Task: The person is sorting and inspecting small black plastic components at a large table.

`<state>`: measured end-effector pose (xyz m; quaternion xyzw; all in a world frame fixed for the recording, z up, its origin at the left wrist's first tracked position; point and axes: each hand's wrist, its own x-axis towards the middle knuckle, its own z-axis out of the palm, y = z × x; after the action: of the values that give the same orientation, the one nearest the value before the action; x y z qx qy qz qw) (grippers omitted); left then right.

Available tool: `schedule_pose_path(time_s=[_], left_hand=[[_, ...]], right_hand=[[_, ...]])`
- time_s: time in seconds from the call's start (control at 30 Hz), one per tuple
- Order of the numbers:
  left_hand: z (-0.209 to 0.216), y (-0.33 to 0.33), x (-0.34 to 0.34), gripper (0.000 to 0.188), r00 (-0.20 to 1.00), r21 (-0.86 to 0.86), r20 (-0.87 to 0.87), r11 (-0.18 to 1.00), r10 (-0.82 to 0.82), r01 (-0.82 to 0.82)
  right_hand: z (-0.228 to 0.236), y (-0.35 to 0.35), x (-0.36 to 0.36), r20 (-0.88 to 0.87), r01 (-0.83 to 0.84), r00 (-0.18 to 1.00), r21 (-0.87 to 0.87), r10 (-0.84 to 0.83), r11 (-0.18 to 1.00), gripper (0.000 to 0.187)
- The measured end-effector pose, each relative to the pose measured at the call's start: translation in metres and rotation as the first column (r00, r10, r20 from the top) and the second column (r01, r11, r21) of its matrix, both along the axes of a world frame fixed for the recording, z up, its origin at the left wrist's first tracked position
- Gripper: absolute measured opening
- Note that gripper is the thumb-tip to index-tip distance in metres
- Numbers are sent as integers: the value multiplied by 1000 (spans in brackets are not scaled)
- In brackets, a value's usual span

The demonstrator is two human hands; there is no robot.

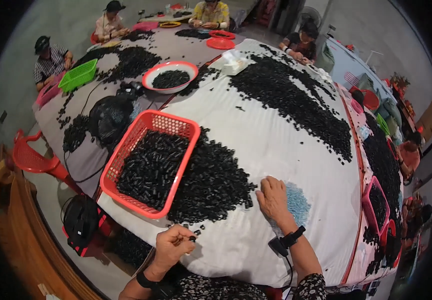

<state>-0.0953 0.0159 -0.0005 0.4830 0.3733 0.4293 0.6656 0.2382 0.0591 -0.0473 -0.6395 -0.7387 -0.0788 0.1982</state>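
Note:
My left hand (pixel 174 245) is closed in a pinch on a small black cylindrical piece (pixel 192 239), just above the white cloth near the front edge. Beside it spreads a heap of loose black pieces (pixel 211 182), with a few strays close to my fingers. My right hand (pixel 274 200) rests low over the cloth between that heap and a small patch of light blue pieces (pixel 298 202). Its fingers are bent down and together; what lies under them is hidden. A red plastic basket (pixel 194 137) full of the same black pieces stands left of the heap.
Another large spread of black pieces (pixel 291 95) covers the far cloth. A red-rimmed white basin (pixel 176 89), a green basket (pixel 78 75) and a black bag (pixel 110 120) stand left. Several people sit around the table. A red chair (pixel 36 155) is at left.

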Motion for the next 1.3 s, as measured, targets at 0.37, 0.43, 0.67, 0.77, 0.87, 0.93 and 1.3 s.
schedule_pose_path(time_s=[0.37, 0.43, 0.67, 0.77, 0.87, 0.93, 1.3], left_hand=[[8, 17, 0, 15, 998, 30, -26, 998, -56, 57], [15, 9, -6, 15, 999, 56, -46, 998, 20, -18], [8, -16, -23, 8, 846, 121, -151, 859, 511, -498], [6, -17, -35, 10, 805, 175, -149, 816, 575, -551], [4, -9, -52, 10, 752, 201, -141, 762, 644, -615], [1, -6, -63, 11, 721, 204, -113, 726, 684, -657], [11, -4, -98, 14, 603, 178, -133, 617, 787, -766]], right_hand=[[18, -36, -16, 41, -29, 999, 5, 29, 1000, 14], [22, -45, -32, -70, -89, 994, 10, 89, 996, 12], [9, -43, -57, -142, -203, 971, -58, 193, 978, 7], [5, -42, -57, -145, -241, 963, -89, 227, 966, 4], [6, -49, -56, -184, -255, 954, -79, 238, 964, 7], [1, -56, -47, -321, -234, 925, -64, 203, 970, 4], [16, -75, -45, -426, -166, 893, -4, 148, 986, 4]])
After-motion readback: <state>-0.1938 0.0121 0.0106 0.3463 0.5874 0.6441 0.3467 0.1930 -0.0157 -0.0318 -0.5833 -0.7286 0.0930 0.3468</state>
